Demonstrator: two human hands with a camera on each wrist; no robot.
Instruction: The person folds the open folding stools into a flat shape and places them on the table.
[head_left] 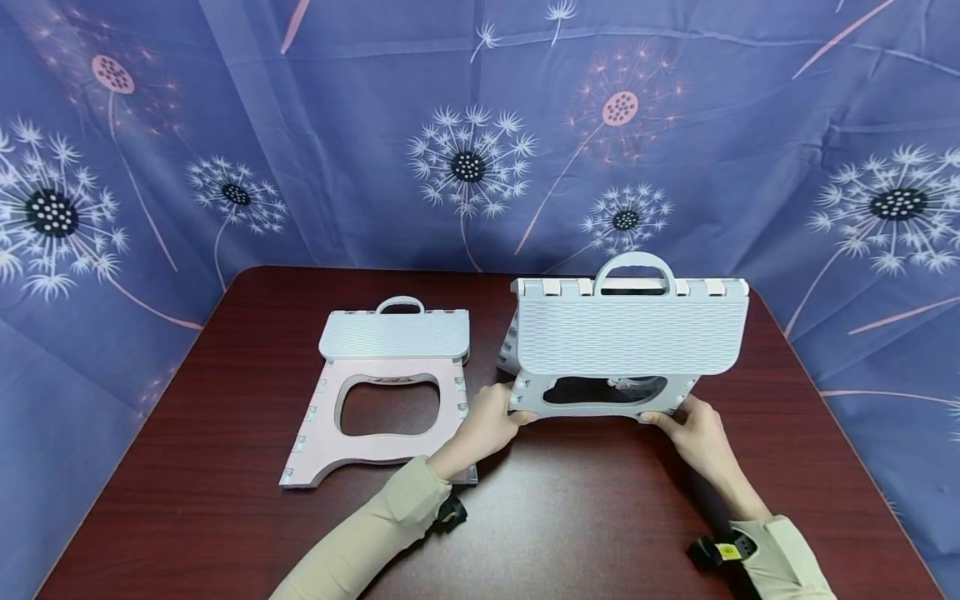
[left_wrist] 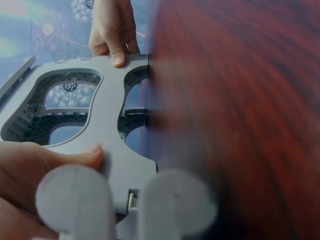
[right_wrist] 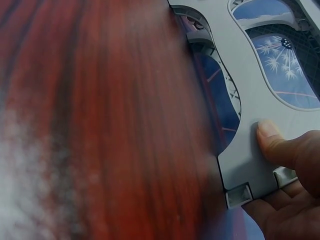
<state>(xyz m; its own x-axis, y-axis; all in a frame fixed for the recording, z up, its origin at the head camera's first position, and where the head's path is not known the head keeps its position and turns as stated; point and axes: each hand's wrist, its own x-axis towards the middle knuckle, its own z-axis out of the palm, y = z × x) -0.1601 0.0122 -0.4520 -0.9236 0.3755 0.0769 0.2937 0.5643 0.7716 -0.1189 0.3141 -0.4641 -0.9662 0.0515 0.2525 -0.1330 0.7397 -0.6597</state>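
Observation:
A pale grey-blue folding step stool (head_left: 630, 333), partly unfolded, stands at the right of the table with its arched carry handle at the top. My left hand (head_left: 487, 421) grips the side of its front leg panel, thumb on the panel face in the left wrist view. At the opposite side my right hand (head_left: 697, 433) holds the same panel; in the right wrist view the thumb (right_wrist: 280, 145) presses the face and the fingers curl behind. The rear leg panel is mostly hidden. A folded pink and pale-blue step stool (head_left: 393, 417) lies flat beside my left hand.
The dark red-brown wooden table (head_left: 570, 517) runs under both stools. Behind and at the sides hangs a blue cloth (head_left: 337, 125) with dandelion prints. Black devices (head_left: 448, 512) are strapped at both wrists.

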